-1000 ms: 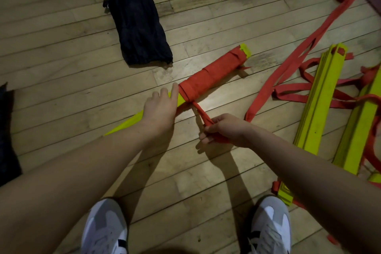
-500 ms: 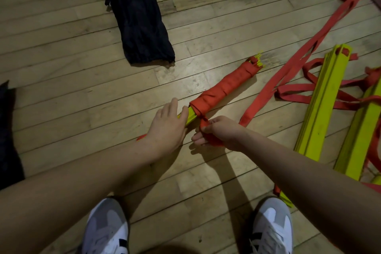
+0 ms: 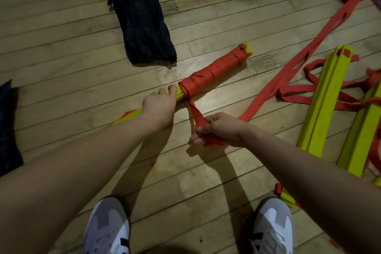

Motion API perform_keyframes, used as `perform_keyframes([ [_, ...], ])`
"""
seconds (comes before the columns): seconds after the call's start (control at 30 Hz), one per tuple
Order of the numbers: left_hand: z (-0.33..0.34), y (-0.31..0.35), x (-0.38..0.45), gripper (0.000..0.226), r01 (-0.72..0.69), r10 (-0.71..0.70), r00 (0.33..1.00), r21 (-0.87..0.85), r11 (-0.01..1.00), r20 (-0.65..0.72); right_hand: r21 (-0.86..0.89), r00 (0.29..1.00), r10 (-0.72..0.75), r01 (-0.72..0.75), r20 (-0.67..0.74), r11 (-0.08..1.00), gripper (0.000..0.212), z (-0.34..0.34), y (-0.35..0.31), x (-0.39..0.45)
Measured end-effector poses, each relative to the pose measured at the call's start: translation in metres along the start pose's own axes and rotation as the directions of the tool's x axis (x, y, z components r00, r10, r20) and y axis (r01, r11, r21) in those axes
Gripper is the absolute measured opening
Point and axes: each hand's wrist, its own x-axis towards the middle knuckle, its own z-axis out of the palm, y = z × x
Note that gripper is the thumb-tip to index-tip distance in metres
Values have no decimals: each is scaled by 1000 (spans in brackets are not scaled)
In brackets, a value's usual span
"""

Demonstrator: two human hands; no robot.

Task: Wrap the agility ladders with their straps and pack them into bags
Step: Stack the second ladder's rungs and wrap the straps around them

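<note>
Red strap, gripped by the right hand, needs steady tension while the left hand clasps the ladder bundle.

Bare forearms, no sleeves in view, no watch or bands at the wrists. Left hand and right hand bare too, no gloves, no rings I can make out. On the feet: low sneakers, grey w/ white toe panels and white laces, dark stripe on the side, left shoe, right shoe.
</note>
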Motion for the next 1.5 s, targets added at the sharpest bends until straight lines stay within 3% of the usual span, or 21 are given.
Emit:
perform_keyframes([
  [0.17, -2, 2, -8, 41, -115, 127, 990, 175, 978, -57, 50, 999, 6, -8, 45, 999, 13, -1, 3, 6],
  [0.27, 7, 8, -25, 45, -223, 233, 972, 211, 952, -22, 109, 1000, 11, -13, 18, 994, 8, 2, 10, 9],
  [0.4, 18, 6, -38, 43, -295, 323, 941, 217, 930, -104, 122, 1000, 19, -21, 20, 992, 9, 2, 18, 9],
  [0.47, 11, 3, -32, 51, -281, 304, 944, 172, 944, -131, 125, 999, 24, -27, 22, 992, 13, 2, 20, 8],
  [0.53, 5, 5, -26, 58, -247, 251, 965, 61, 967, -69, 121, 1000, 22, -25, 19, 992, 16, 2, 21, 6],
  [0.7, 1, 9, -19, 48, -164, 164, 986, -6, 986, -19, 55, 1000, -18, 18, 5, 998, 12, 5, 18, 9],
  [1.0, -11, 6, -1, 50, -28, 29, 999, -19, 999, 38, -420, 982, -183, 151, -36, 895, 3, -8, 14, -1],
  [1.07, -11, 2, 3, 51, -6, 7, 999, -16, 1000, 41, -399, 987, -159, 145, -3, 906, 3, -12, 11, -4],
  [1.23, -12, 6, 7, 55, 51, -51, 999, 44, 998, 11, -161, 989, -9, 33, 146, 986, 5, -3, 6, -10],
  [1.4, -12, 7, 16, 77, 128, -128, 992, 96, 987, -8, -158, 993, -77, 90, 87, 983, 15, 5, 11, -7],
  [1.5, -6, 12, 12, 55, 141, -141, 990, 103, 985, -9, -74, 993, -101, 106, 66, 992, 13, 5, 12, -5],
])
